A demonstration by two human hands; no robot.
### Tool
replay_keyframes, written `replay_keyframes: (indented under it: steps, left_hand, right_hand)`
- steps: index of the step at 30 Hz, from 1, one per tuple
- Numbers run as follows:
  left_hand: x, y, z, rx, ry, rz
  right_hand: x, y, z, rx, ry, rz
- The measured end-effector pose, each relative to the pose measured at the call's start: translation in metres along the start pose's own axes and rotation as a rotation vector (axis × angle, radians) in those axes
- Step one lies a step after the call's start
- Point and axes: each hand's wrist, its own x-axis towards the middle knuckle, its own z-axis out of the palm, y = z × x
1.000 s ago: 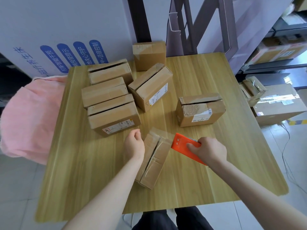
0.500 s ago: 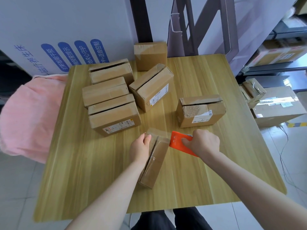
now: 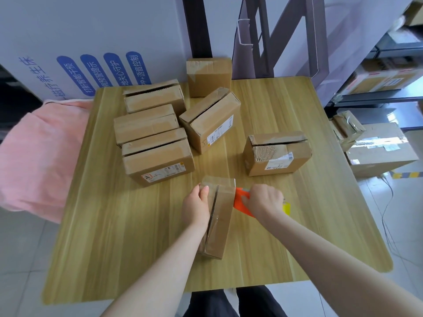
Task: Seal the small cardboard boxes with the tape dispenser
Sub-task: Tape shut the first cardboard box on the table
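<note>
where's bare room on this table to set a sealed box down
The near left of the table, between its left edge and the held box, is bare. So is the right side, beyond the tape dispenser and in front of the torn box, and the far right corner behind it. The far left is crowded with the box cluster.

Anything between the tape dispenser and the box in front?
Nothing visible. The right hand holds the orange tape dispenser at the box's right side. The left hand grips the box's left edge, off the seam.
</note>
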Motion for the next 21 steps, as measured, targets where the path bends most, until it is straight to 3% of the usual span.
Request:
replay_keyframes:
  steps: [3,6,9,12,16,21]
  left_hand:
    - [-0.004,0.003,0.002,-0.017,0.032,-0.072]
    - [-0.012,0.014,0.010,-0.205,0.072,-0.190]
    - [-0.019,0.026,0.022,-0.472,0.121,-0.371]
    - [-0.026,0.033,0.029,-0.685,0.173,-0.496]
    - [-0.033,0.029,0.030,-0.778,0.162,-0.497]
    - [-0.034,0.016,0.015,-0.574,0.070,-0.334]
  right_hand:
    - [0.002,0.021,0.017,0.142,-0.027,0.144]
    - [0.000,0.036,0.019,0.318,-0.001,0.273]
    - [-0.007,0.042,-0.001,0.443,0.101,0.323]
    - [-0.024,0.045,-0.031,0.773,0.252,0.337]
    - [-0.042,0.035,-0.039,1.188,0.331,0.343]
    - [-0.048,0.015,-0.014,1.269,0.259,0.388]
